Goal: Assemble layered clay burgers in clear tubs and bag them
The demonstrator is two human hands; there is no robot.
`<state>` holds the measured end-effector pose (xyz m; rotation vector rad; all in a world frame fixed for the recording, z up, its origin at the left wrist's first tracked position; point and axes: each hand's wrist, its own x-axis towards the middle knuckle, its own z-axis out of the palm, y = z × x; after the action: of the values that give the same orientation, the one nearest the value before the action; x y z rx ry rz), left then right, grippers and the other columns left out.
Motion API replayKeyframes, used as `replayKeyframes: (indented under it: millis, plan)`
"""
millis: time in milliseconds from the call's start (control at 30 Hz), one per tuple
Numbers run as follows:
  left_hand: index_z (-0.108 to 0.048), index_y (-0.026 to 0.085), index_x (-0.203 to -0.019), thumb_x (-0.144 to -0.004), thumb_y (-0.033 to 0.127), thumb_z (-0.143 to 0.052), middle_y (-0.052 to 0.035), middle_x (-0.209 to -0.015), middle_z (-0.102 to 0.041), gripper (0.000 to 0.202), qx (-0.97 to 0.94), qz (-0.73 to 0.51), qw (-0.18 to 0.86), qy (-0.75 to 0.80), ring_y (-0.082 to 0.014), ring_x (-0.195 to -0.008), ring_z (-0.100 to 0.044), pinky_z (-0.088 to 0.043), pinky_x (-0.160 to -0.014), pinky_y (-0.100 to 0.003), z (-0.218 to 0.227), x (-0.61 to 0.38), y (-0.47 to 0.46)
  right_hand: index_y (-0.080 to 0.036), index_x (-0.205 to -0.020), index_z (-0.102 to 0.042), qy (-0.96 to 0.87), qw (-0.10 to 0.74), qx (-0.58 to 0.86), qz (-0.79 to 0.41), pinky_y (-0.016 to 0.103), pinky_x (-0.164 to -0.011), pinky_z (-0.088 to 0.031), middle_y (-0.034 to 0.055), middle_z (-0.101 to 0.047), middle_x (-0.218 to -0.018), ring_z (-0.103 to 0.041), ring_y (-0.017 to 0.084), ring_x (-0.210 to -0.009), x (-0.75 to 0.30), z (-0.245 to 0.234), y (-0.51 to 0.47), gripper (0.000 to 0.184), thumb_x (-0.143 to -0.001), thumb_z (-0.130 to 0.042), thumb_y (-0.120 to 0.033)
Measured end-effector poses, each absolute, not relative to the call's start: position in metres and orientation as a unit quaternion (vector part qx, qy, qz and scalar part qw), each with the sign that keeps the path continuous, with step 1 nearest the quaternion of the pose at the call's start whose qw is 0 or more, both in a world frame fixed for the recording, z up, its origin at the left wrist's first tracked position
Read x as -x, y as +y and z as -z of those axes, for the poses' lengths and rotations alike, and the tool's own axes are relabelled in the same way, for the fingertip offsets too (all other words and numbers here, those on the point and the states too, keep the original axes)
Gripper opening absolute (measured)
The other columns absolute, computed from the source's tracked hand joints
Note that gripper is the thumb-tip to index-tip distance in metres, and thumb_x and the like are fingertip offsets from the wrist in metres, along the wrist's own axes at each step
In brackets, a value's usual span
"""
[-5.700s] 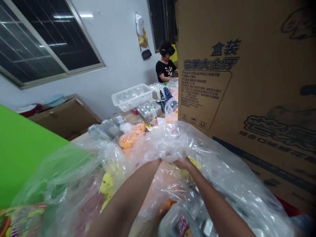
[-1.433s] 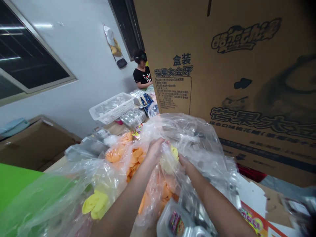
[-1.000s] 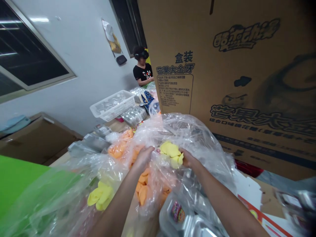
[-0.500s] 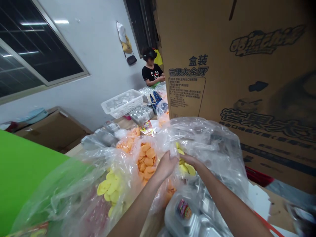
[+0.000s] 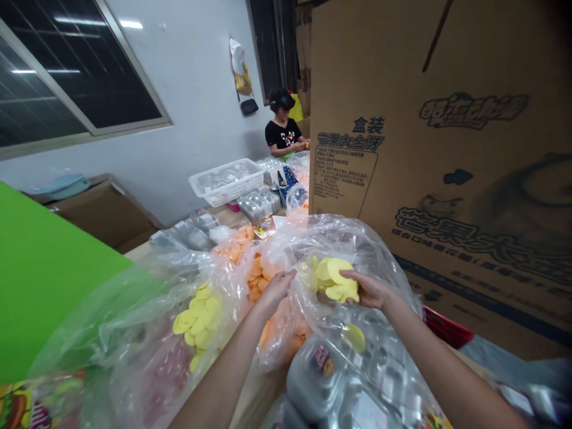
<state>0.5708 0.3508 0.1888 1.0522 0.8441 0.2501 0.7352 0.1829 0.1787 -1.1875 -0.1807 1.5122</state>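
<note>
My right hand (image 5: 373, 290) grips a handful of flat yellow pieces (image 5: 334, 279) at the mouth of a clear plastic bag (image 5: 348, 232). To its left, the fingers of my left hand (image 5: 277, 289) are pinched at the bag's near edge. A single yellow piece (image 5: 354, 338) lies below my right hand, over the clear plastic trays (image 5: 313, 378). Orange pieces (image 5: 258, 280) in clear bags are beside and behind my left hand. More yellow pieces (image 5: 199, 319) sit in another clear bag (image 5: 129, 333) on the left.
A large printed cardboard box (image 5: 357, 173) stands close on the right. Behind the bags are stacked clear trays (image 5: 183, 237) and a white basket (image 5: 227, 193). A person (image 5: 283, 132) in a black top works at the far end. A green panel (image 5: 53, 286) borders the left.
My right hand has moved away from my left and brought the yellow pieces up into view. One yellow piece now shows over the trays. The camera view has shifted slightly.
</note>
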Motion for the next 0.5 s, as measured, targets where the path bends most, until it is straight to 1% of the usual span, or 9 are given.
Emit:
replayKeyframes:
  millis: [67,133,200,267,367,433,500]
  plan:
    - [-0.06,0.013,-0.084,-0.075,0.031,-0.062,-0.0039,-0.082,-0.064,0.02,-0.456,-0.136,0.796,0.374,-0.0138,-0.08,-0.058,-0.043,-0.075,-0.026,-0.2,-0.558,0.344,-0.011,-0.1,-0.055,-0.104,0.576,0.495,-0.642,0.016,-0.042,-0.044,0.0043,-0.064,-0.082,-0.06,0.009,-0.06,-0.725,-0.209,0.189,0.022,-0.089,-0.044,-0.027]
    - [-0.061,0.015,-0.088,-0.075,0.036,-0.062,-0.0058,-0.086,-0.065,0.026,-0.423,-0.166,0.818,0.354,-0.0146,-0.085,-0.059,-0.042,-0.079,-0.025,-0.216,-0.54,0.335,-0.011,-0.099,-0.056,-0.139,0.568,0.478,-0.655,0.017,-0.039,-0.044,0.006,-0.066,-0.079,-0.062,0.012,-0.057,-0.707,-0.239,0.203,0.022,-0.087,-0.044,-0.024]
    - [-0.061,0.014,-0.092,-0.076,0.043,-0.058,-0.0094,-0.093,-0.065,0.033,-0.391,-0.198,0.835,0.333,-0.0171,-0.087,-0.06,-0.044,-0.081,-0.029,-0.23,-0.514,0.328,-0.011,-0.099,-0.057,-0.179,0.545,0.457,-0.68,0.019,-0.039,-0.046,0.0076,-0.068,-0.078,-0.063,0.014,-0.057,-0.684,-0.262,0.222,0.023,-0.084,-0.047,-0.024]
    - [-0.062,0.012,-0.092,-0.077,0.046,-0.055,-0.0126,-0.094,-0.065,0.037,-0.365,-0.234,0.839,0.328,-0.0201,-0.085,-0.062,-0.046,-0.08,-0.033,-0.236,-0.481,0.323,-0.012,-0.102,-0.057,-0.217,0.51,0.437,-0.709,0.021,-0.04,-0.048,0.0079,-0.068,-0.079,-0.063,0.016,-0.059,-0.655,-0.276,0.248,0.025,-0.08,-0.051,-0.025]
    - [-0.061,0.011,-0.087,-0.077,0.04,-0.057,-0.0119,-0.083,-0.067,0.031,-0.334,-0.291,0.812,0.381,-0.0196,-0.072,-0.064,-0.049,-0.073,-0.035,-0.227,-0.419,0.321,-0.012,-0.104,-0.056,-0.267,0.442,0.42,-0.746,0.022,-0.047,-0.051,0.0075,-0.067,-0.084,-0.064,0.016,-0.067,-0.603,-0.278,0.294,0.028,-0.079,-0.055,-0.025]
    - [-0.06,0.012,-0.083,-0.078,0.035,-0.057,-0.0097,-0.077,-0.067,0.023,-0.31,-0.325,0.779,0.438,-0.017,-0.064,-0.063,-0.05,-0.068,-0.032,-0.211,-0.376,0.322,-0.012,-0.106,-0.054,-0.291,0.397,0.432,-0.756,0.024,-0.052,-0.053,0.0072,-0.065,-0.087,-0.064,0.016,-0.071,-0.565,-0.268,0.327,0.028,-0.082,-0.054,-0.024]
    - [-0.058,0.013,-0.08,-0.079,0.029,-0.056,-0.0072,-0.075,-0.067,0.016,-0.287,-0.352,0.744,0.49,-0.0138,-0.06,-0.062,-0.049,-0.064,-0.027,-0.195,-0.339,0.324,-0.013,-0.11,-0.052,-0.31,0.365,0.468,-0.743,0.027,-0.056,-0.053,0.0061,-0.062,-0.09,-0.062,0.014,-0.072,-0.53,-0.254,0.357,0.029,-0.084,-0.053,-0.024]
